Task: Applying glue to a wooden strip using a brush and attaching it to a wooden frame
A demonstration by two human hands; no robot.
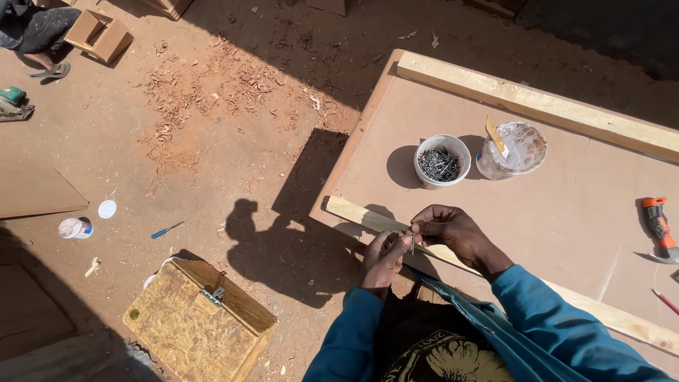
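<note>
On the bare earth at the left lies a small white plastic jar (75, 228) on its side, with a coloured label band around it, and its round white lid (107, 209) rests just beside it, a little farther off. A blue-handled screwdriver (167, 230) lies to the right of them. Near the bottom edge stands a chipboard box (198, 322) with a metal hasp on its lid. At the far left corner an open brown cardboard carton (99, 34) sits on the ground among wood shavings (205, 92).

On the brown board (566, 205) at the right, a round white tub (442, 161) holds a heap of dark nails. Just to its right stands a clear plastic container (511, 150) with a pale stick (496, 136) leaning out of it. A pale timber batten (544, 106) runs along the board's far edge, and a second batten (357, 213) runs along its near edge. An orange and black tool (659, 228) lies at the right edge, with a red pencil (665, 301) nearer the person.

Both arms, in blue sleeves, come in from the bottom and meet over the near batten. The left hand (383, 260) is curled, its fingers bent upward, pinching a thin nail (412, 242) that stands roughly upright. The right hand (453, 232) arches over from the right, its fingertips closed on the same nail near the top. The nail is held between the two hands, just above the near batten at the board's near-left edge.
</note>
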